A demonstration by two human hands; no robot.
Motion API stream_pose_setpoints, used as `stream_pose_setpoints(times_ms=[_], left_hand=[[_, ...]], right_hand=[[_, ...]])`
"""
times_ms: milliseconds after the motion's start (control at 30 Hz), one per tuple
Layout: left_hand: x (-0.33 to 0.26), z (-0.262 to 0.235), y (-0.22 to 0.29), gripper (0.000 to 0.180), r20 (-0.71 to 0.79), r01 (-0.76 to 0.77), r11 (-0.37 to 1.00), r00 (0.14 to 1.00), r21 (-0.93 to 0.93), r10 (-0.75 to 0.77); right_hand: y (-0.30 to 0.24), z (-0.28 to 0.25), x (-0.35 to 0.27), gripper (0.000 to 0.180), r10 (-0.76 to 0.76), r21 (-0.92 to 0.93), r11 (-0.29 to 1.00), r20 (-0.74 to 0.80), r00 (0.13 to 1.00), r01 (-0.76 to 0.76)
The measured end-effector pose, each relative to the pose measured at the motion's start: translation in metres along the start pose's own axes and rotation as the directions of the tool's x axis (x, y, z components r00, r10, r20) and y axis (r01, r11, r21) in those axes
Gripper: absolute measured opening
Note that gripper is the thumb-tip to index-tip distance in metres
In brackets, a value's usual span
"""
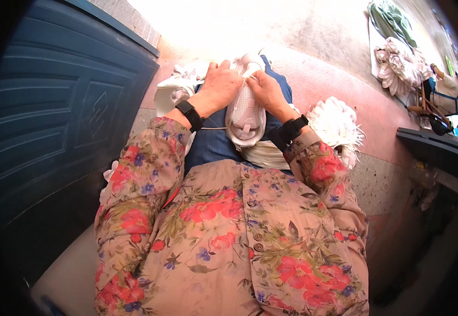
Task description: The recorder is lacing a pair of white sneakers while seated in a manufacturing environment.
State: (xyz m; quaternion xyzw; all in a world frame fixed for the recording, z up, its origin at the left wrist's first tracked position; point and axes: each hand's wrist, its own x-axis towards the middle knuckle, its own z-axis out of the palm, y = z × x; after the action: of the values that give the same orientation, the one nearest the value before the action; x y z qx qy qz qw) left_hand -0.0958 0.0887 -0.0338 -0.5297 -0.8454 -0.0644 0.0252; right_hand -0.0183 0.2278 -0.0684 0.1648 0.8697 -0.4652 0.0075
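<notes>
A white shoe (245, 113) with a perforated front part lies on my blue-trousered lap, its toe pointing toward me. I cannot tell whether a sole is attached. My left hand (220, 85) is closed at the shoe's left side, near its opening, with some fingertips hidden behind it. On the opposite side my right hand (267, 90) pinches the edge of the opening between thumb and fingers. Below the toe, a bundle of whitish layered pieces (266, 155) rests on my lap. A thin cord (214, 128) runs to the shoe from the left.
White pieces (184, 79) are heaped at my left knee. A white ruffled bundle (335, 126) sits right of my right forearm. The dark blue panelled door (55, 95) stands close on the left. Farther right are another white bundle (397, 66), green cloth (392, 21) and a person (445, 95).
</notes>
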Motion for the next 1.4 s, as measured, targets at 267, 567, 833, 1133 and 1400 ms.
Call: stream_pose_setpoints(times_ms=[267, 567, 833, 1133, 1400], left_hand=[[-0.007, 0.014, -0.006, 0.007, 0.027, 0.101, 0.973, 0.995, -0.207, -0.098], [0.007, -0.002, -0.004, 0.005, 0.048, -0.117, 0.993, 0.992, -0.022, 0.118], [0.017, -0.006, 0.004, 0.008, 0.201, -0.175, 0.984, 0.966, 0.039, 0.164], [0.015, 0.003, -0.032, 0.013, 0.401, 0.192, 0.897, 0.916, -0.398, -0.017], [0.006, 0.002, -0.019, 0.007, 0.241, -0.142, 0.989, 0.960, -0.035, 0.146]], right_hand=[[-0.018, -0.005, -0.019, 0.033, 0.049, 0.069, 0.997, -0.055, 0.997, -0.045], [-0.027, 0.005, -0.029, 0.032, 0.176, 0.114, 0.977, 0.049, 0.983, -0.180], [-0.026, 0.010, -0.036, 0.027, 0.087, 0.039, 0.995, 0.032, 0.996, -0.088], [-0.033, 0.009, -0.044, 0.028, 0.055, -0.093, 0.995, 0.175, 0.983, -0.039], [-0.026, 0.020, -0.046, 0.034, -0.031, 0.074, 0.997, 0.237, 0.971, 0.014]])
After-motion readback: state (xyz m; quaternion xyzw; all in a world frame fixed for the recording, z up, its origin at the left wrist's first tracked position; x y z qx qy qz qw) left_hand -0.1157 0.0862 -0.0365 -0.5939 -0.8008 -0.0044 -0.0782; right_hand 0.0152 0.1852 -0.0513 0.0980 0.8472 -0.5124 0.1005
